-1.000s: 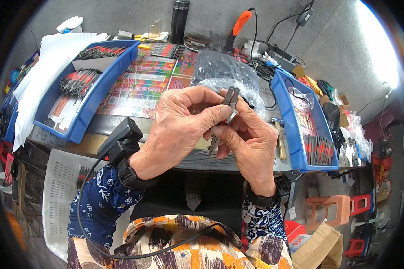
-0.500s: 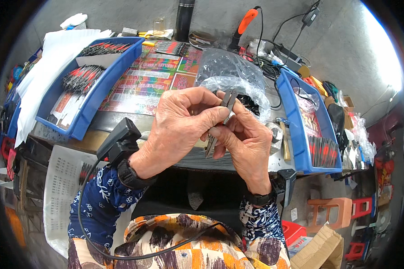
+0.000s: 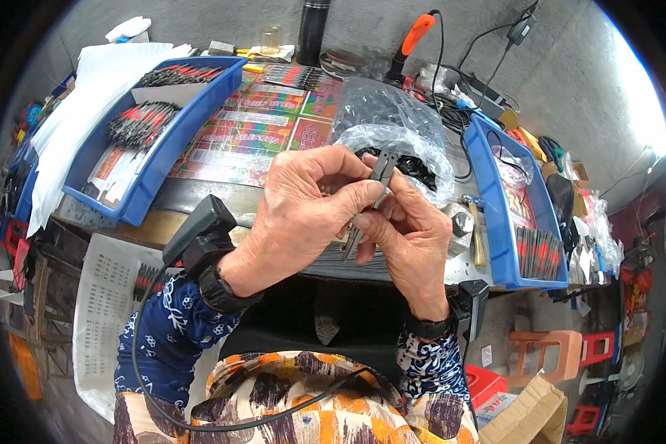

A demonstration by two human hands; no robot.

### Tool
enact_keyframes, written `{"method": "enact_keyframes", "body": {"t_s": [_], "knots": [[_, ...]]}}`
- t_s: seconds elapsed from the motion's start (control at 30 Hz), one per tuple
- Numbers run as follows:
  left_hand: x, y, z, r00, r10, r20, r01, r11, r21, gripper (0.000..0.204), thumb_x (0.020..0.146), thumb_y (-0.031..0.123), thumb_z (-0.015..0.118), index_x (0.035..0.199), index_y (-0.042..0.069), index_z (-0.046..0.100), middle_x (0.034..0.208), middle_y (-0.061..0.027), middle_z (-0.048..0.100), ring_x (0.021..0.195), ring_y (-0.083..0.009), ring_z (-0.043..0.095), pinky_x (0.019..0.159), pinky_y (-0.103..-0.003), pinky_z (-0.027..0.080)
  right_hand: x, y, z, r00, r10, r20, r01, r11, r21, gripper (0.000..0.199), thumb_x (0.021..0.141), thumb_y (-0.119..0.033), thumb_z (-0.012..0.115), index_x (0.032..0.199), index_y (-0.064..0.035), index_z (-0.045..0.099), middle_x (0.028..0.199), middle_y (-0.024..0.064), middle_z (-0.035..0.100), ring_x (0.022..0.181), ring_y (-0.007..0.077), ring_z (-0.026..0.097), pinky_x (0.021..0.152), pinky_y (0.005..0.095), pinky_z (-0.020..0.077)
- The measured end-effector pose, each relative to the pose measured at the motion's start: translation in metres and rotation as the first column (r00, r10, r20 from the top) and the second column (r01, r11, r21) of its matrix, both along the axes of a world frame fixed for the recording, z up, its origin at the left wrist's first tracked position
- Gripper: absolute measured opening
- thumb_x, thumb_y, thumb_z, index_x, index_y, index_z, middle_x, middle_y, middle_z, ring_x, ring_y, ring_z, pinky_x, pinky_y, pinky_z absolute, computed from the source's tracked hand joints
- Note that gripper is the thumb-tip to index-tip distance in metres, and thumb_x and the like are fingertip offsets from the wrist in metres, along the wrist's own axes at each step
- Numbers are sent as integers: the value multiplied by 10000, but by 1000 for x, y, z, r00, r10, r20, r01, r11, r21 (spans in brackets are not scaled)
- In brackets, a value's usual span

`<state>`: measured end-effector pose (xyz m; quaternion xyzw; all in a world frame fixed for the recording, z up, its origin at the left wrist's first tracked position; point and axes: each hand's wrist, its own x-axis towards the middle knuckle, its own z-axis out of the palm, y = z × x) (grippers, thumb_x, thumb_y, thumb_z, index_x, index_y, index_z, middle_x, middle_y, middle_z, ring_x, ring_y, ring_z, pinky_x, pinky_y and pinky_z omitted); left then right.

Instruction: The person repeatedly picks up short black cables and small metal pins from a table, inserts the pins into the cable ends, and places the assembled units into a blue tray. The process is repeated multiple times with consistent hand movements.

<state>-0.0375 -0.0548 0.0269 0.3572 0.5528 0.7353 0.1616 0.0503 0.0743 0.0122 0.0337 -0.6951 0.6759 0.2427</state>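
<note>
Where hands (image 3: 300,196) (image 3: 418,231) pinch, metal piece (image 3: 384,169) (slanted) protrudes upward.

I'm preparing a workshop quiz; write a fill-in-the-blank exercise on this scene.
The left hand and the ____ hand hold a slim grey tool.
The right-hand tray is ____.
Pieces standing in it are dark and ____.
The slanted handle beyond the clear bag is ____.

Missing words: right; blue; red; orange.
</note>
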Motion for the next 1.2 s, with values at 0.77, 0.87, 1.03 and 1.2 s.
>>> {"method": "enact_keyframes", "body": {"t_s": [0.77, 0.87, 1.03, 1.2], "knots": [[-6, -3, -15, 999, 0, 35, 2, 999, -47, 130, 894, 71, 694, 937, -52, 685, 718, -41, 668, 570, -40, 569, 479, -186, 444, -5, 1, -17, 998, 66, -3, -66, 997, -46, 528, 844, 8, 724, 1336, 51, 538, 870, 88, 687, 666, 115, 651, 469, 206, 503], [-8, -4, -15, 998, -24, 53, 28, 997, -69, 114, 902, 78, 691, 943, -28, 684, 767, -37, 665, 608, -47, 568, 496, -186, 454, -6, 2, -19, 998, 67, 2, -67, 997, -32, 532, 847, -1, 724, 1341, 51, 533, 860, 85, 684, 655, 115, 648, 466, 206, 501], [-12, -1, -8, 998, -3, 66, 6, 999, -46, 103, 899, 82, 701, 945, -8, 686, 787, -24, 665, 635, -46, 569, 520, -189, 456, -13, 6, -12, 998, 55, 15, -55, 998, 14, 512, 885, -35, 699, 1369, -22, 532, 788, 56, 688, 585, 55, 589, 482, 175, 462], [-16, 5, 3, 999, -2, 41, 2, 1000, 4, 104, 892, 79, 710, 944, -7, 686, 783, -21, 667, 647, -45, 573, 536, -195, 451, -19, 11, -1, 998, 66, 0, -66, 998, 15, 501, 895, -37, 693, 1370, -30, 536, 769, 47, 679, 564, 50, 573, 471, 179, 448]]}}
